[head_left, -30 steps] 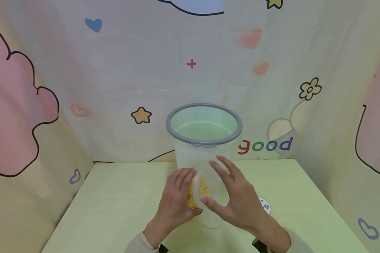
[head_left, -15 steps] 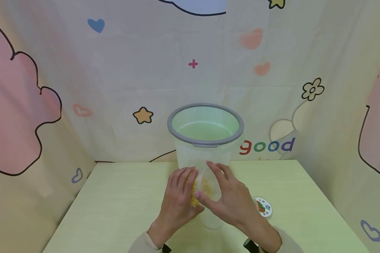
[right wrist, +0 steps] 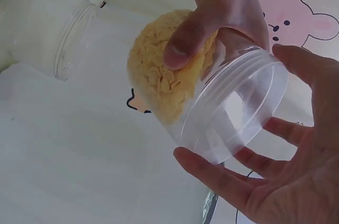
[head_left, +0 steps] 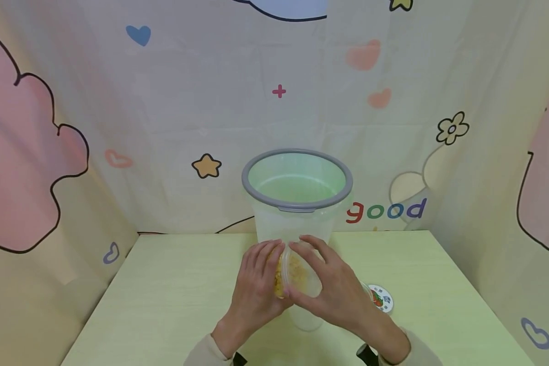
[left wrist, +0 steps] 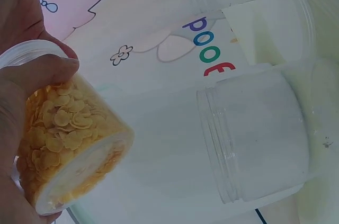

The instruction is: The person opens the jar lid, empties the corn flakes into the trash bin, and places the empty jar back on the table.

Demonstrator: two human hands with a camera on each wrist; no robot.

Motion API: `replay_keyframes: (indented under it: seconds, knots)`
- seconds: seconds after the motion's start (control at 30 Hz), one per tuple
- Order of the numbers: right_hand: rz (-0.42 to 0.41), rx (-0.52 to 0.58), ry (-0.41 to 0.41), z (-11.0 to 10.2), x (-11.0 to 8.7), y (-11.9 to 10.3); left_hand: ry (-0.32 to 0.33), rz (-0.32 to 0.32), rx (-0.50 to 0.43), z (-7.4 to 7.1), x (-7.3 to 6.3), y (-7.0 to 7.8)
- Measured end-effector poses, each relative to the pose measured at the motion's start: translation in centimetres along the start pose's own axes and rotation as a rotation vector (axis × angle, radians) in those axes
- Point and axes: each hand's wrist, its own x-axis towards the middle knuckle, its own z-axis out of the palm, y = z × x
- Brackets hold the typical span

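My left hand (head_left: 258, 287) grips a clear plastic jar of cornflakes (head_left: 279, 279) in the middle of the head view, holding it tilted above the table. Its translucent screw lid (right wrist: 233, 110) is on the mouth and faces my right hand (head_left: 338, 287). Thumb and fingers of the right hand curl around the lid's rim, shown close up in the right wrist view. In the left wrist view the flakes (left wrist: 66, 121) fill much of the jar. Just beyond the hands stands a clear jar with nothing inside (left wrist: 259, 136), mostly hidden in the head view.
A tall pale bucket (head_left: 296, 205) with a grey rim stands at the table's back edge. Right of my right hand lies a round printed lid (head_left: 382, 299), partly covered by that hand. A cartoon-printed cloth (head_left: 174, 101) encloses the light table (head_left: 174, 305).
My right hand has come in from spread fingers beside the lid to fingers around its rim. The left hand keeps hold of the cornflake jar. The printed lid shows more.
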Motion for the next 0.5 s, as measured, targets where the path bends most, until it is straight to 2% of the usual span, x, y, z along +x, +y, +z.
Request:
replay_keyframes:
  seconds: [0.3,0.5]
  knots:
    - [-0.29,0.017,-0.073,-0.4,0.2,1.2,-0.055,-0.036,-0.049,-0.4,-0.1,-0.1]
    - [-0.427,-0.007,-0.094,-0.8,0.4,2.0,-0.063,-0.035,-0.07,-0.7,0.1,-0.1]
